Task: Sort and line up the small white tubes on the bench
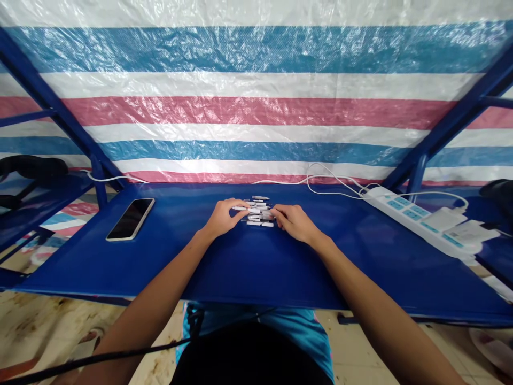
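Several slim white pens (261, 224) with dark tips lie in a small pile on the blue table (240, 272), roughly parallel and running left to right. At the pile's left end, my left hand (226, 216) has its thumb and fingers closed around the end of a white pen. My right hand (294, 222) is at the right end, its thumb and fingertips pinched on the ends of pens there. How many pens each hand holds is too small to tell.
A phone (130, 219) lies at the left of the table. On the right is a white power strip (425, 222) with plugged-in adapters and a white cable (332, 176). Blue metal posts and a striped plastic sheet (256, 112) stand behind.
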